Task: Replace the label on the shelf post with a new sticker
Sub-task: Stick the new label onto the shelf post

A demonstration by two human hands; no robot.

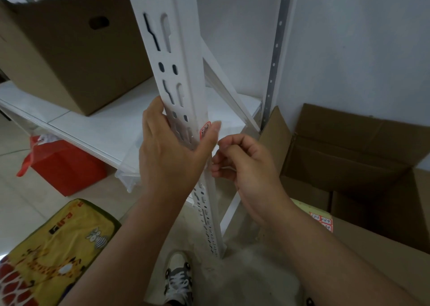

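Note:
A white slotted shelf post [180, 56] runs down the middle of the view. On its right edge sits a small red-bordered label [205, 129] with handwriting. My left hand [172, 152] wraps the post from the left, and its thumb presses against the label. My right hand [246, 166] hovers just right of the post, below the label, with its fingers curled in; whether it pinches anything I cannot tell. A sheet of red-bordered stickers [322, 220] lies on a box at the lower right.
A large cardboard box [69, 56] stands on the white shelf board [121, 124]. An open cardboard box [349, 156] is on the floor to the right. A red bag [67, 166], a clear bin [128, 177] and a yellow printed bag [58, 247] lie left. My shoe [178, 280] is below.

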